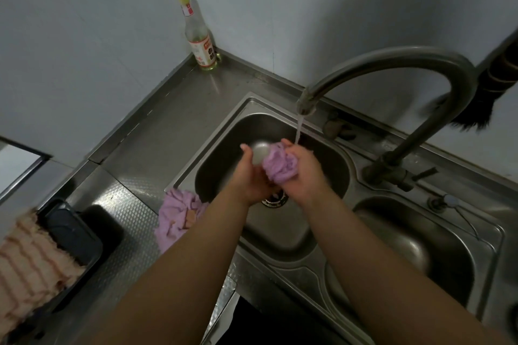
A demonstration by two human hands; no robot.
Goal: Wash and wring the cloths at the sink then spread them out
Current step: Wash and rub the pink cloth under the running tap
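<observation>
A bunched purple cloth (279,164) is held over the left basin of the steel sink (224,131), under water running from the curved tap (392,64). My right hand (304,171) grips the cloth from the right, fingers curled round it. My left hand (252,173) holds its lower left side; the fingers are blurred. A second purple cloth (179,218) lies crumpled on the sink's left rim, partly hidden by my left forearm. A pink striped cloth (30,263) hangs over a dark tray at the left.
A glass bottle (200,36) with a yellow cap stands in the counter's back corner. The dark tray (81,235) sits on the left counter. The right basin (420,246) holds nothing visible. A dark brush (471,112) hangs at the right wall.
</observation>
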